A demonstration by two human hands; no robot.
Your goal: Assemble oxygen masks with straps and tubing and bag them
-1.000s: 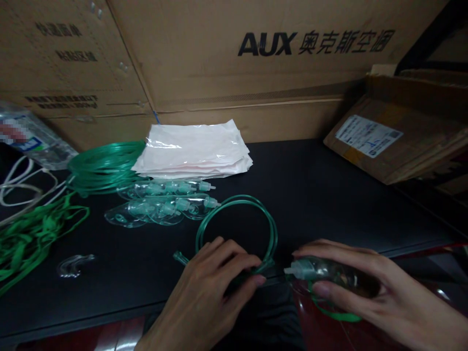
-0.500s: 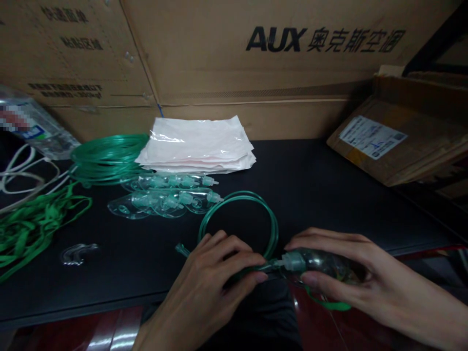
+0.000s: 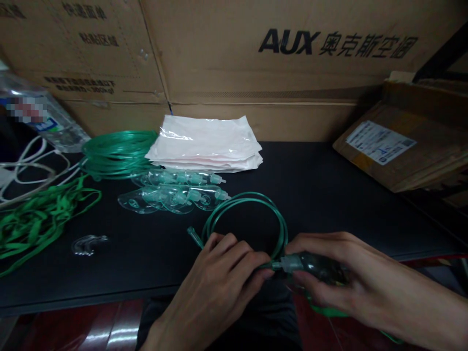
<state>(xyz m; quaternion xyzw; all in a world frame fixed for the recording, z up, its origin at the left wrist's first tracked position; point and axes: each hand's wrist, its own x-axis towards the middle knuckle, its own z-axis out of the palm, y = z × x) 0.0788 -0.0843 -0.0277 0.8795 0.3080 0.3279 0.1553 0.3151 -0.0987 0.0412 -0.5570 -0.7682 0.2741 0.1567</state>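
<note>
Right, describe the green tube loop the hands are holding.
The coiled green translucent plastic tube lies as a rough ring of a few turns on the black tabletop, near its front edge. One free end with a small connector pokes out at left, beside the left hand. That hand pinches the other end, which meets the nozzle of the clear plastic mask gripped in the right hand.

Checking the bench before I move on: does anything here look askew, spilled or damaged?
Nothing looks spilled or broken. The green straps lie in a loose tangle at the table's left edge, unlike the neatly coiled green tubing and stacked bags.
</note>
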